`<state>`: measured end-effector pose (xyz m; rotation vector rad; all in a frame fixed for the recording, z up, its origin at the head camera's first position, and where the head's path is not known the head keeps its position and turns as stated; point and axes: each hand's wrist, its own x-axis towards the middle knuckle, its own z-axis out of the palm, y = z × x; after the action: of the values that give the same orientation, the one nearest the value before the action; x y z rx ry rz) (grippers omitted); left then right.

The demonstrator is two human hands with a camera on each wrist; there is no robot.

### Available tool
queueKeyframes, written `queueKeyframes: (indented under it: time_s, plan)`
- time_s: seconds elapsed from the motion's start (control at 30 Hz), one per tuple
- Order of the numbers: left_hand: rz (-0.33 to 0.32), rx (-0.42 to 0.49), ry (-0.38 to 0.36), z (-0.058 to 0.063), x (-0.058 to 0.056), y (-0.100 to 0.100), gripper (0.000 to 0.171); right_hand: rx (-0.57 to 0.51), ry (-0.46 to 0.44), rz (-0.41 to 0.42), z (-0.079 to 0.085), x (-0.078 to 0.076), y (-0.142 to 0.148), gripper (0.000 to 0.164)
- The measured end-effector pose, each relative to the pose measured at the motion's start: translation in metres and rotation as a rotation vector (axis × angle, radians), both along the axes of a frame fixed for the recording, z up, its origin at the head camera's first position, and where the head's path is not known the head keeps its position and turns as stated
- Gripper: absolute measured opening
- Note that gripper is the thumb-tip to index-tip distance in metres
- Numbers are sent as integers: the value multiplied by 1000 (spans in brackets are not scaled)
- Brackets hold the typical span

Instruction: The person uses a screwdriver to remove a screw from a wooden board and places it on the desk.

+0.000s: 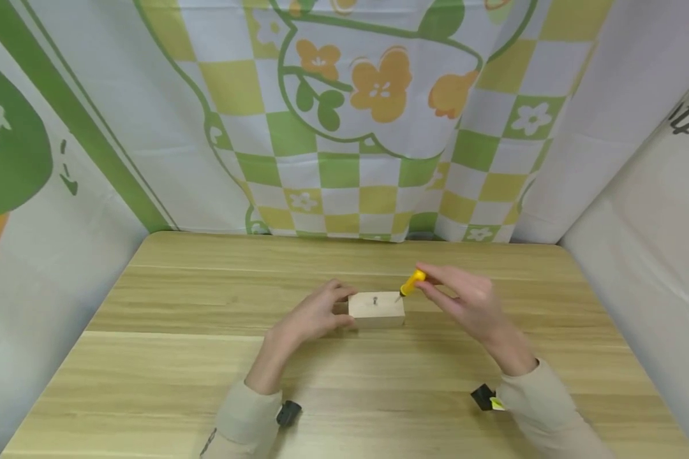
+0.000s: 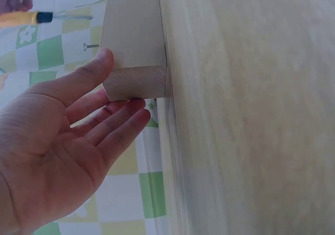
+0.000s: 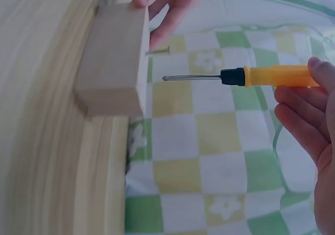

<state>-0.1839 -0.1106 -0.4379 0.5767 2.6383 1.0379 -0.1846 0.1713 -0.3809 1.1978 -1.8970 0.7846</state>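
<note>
A pale wooden block (image 1: 377,312) lies on the table in the head view, and a screw (image 1: 375,299) stands upright out of its top. My left hand (image 1: 312,313) grips the block's left end, thumb on the near side and fingers on the far side. In my right hand (image 1: 471,303) is a yellow screwdriver (image 1: 412,282) with a black collar, pinched by the handle and pointing down. The right wrist view shows the screwdriver's metal shaft (image 3: 191,78) apart from the block, its tip short of the top face and to one side of the screw (image 3: 159,51).
The wood-grain table (image 1: 195,363) extends on all sides of the block. A checked, flowered curtain (image 1: 356,166) hangs at its back edge, with white cloth walls (image 1: 654,255) left and right. Dark devices (image 1: 289,414) sit at both wrists.
</note>
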Motion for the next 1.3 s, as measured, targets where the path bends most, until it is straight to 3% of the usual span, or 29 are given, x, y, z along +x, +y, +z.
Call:
queueKeyframes:
  time_s: [0.5, 0.63, 0.87, 1.1, 1.3]
  plan:
    - [3, -4, 19, 1, -2, 1, 63, 6, -25, 63, 12, -12, -30, 36]
    - [1, -6, 23, 2, -3, 2, 63, 18, -78, 77, 12, -13, -33, 26]
    - [-4, -10, 15, 2, -3, 1, 64, 22, -221, 6, 17, -15, -38, 30]
    - [3, -7, -5, 3, -1, 0, 63, 50, -162, -92, 19, -13, -48, 30]
    - [15, 12, -26, 3, 1, 0, 63, 94, -163, -112, 23, -11, -56, 27]
